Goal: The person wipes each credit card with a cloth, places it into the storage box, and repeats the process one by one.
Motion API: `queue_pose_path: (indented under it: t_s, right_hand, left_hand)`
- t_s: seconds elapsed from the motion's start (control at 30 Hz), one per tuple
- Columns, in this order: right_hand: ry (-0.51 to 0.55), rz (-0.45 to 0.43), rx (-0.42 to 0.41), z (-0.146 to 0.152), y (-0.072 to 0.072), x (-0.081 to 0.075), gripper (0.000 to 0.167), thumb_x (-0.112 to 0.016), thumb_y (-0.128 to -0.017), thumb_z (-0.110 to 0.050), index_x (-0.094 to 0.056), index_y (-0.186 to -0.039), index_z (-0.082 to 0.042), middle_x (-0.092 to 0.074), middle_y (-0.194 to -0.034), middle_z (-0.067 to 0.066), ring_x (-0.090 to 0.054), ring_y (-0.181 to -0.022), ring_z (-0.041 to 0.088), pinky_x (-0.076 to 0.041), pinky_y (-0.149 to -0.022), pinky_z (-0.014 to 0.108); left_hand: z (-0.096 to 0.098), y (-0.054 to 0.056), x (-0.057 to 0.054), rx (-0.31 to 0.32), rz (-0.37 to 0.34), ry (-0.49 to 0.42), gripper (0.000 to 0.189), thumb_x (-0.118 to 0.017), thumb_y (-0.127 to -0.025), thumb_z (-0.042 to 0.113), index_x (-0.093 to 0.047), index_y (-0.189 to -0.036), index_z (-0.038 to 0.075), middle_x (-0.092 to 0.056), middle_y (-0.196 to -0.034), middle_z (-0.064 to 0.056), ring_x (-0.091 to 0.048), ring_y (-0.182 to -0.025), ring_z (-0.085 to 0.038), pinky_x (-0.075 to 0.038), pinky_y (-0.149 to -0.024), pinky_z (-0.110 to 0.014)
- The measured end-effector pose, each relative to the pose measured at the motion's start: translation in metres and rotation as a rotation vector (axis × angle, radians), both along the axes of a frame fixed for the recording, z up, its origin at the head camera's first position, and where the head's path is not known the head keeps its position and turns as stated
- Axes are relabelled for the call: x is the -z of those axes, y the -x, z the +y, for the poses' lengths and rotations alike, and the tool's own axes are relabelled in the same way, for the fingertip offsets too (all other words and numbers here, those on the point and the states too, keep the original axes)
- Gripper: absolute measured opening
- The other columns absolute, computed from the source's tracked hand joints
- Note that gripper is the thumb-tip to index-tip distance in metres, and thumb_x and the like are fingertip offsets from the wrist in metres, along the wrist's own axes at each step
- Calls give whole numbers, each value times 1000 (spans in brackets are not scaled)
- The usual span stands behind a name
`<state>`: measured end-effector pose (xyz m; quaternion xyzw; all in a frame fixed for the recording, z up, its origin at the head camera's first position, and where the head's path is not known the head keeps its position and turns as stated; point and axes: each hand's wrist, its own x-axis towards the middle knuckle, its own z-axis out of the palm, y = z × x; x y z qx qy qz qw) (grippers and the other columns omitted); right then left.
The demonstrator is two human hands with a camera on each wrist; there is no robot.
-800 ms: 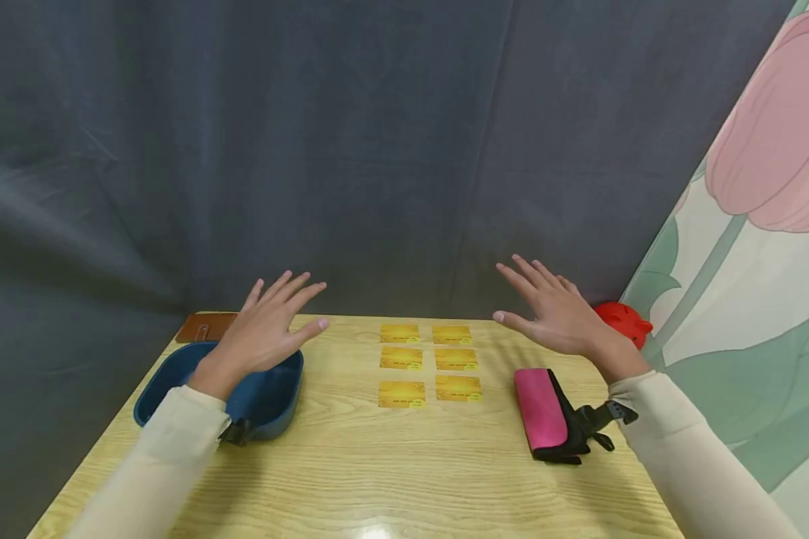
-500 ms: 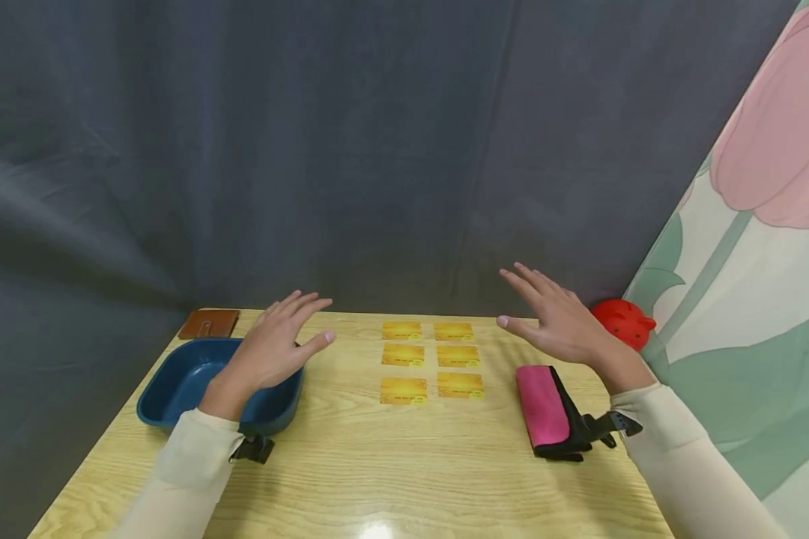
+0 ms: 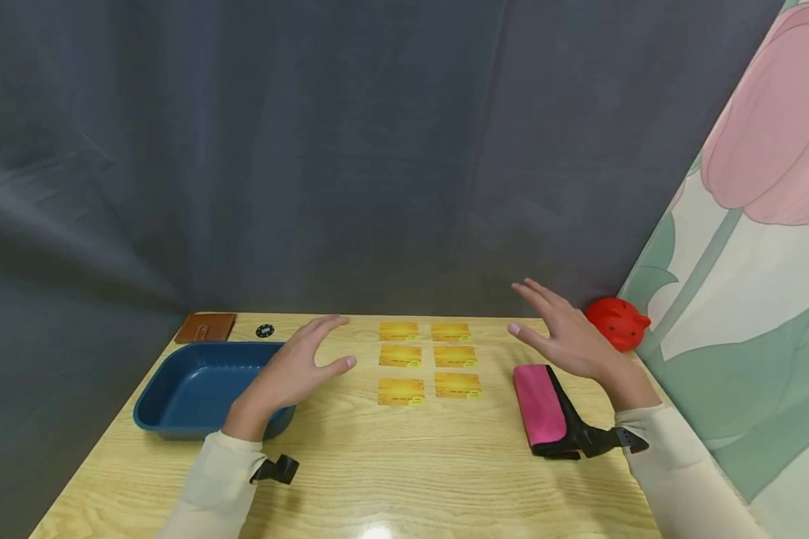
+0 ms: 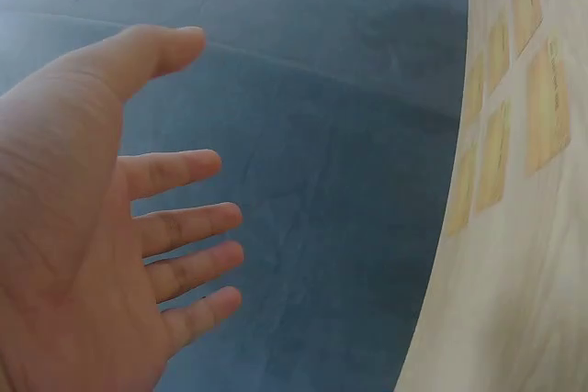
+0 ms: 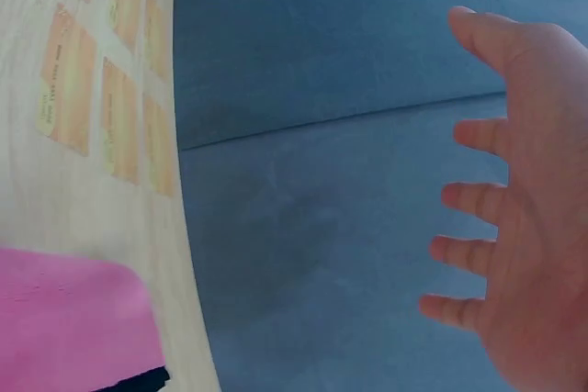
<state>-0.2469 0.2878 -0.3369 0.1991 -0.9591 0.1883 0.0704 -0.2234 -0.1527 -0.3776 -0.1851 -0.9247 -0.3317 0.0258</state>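
My left hand hovers over the right side of a blue basin, fingers apart and holding nothing. In the left wrist view its palm and spread fingers face the dark curtain. My right hand is raised above the table's right side, also holding nothing, beyond a folded pink cloth with black edging. Between the hands, several orange-yellow cards lie flat in two columns. The right wrist view shows those cards at left and the pink cloth below them.
A brown leather wallet lies behind the basin, with a small black round chip to its right. A red piggy bank stands at the back right by the flowered wall. A dark curtain hangs behind the wooden table.
My left hand has moved right and lower, uncovering more of the basin, the wallet and the black chip. My right hand has lowered and shifted slightly right. The objects stay put.
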Motion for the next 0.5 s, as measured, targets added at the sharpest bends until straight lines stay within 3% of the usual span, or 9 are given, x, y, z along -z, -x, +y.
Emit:
queue_pose_path:
  t_s: [0.3,0.5]
  right_hand:
    - [59,-63,26,10,-5,24,76,-56,-102,-51,-25,-165,-22,-19,-172,20,-24,-153,51,-23,-112,83]
    - [91,-91,38,16,-8,38,76,-56,-101,-51,-27,-165,-20,-19,-171,21,-23,-153,52,-24,-111,83]
  left_hand:
    - [21,-1,13,101,-36,-127,66,-72,-97,39,-45,-156,27,-40,-165,-5,-38,-152,-37,-38,-116,-66]
    - [33,2,28,80,-90,-170,64,-75,-96,34,-47,-154,30,-46,-160,-1,-48,-143,-38,-45,-112,-61]
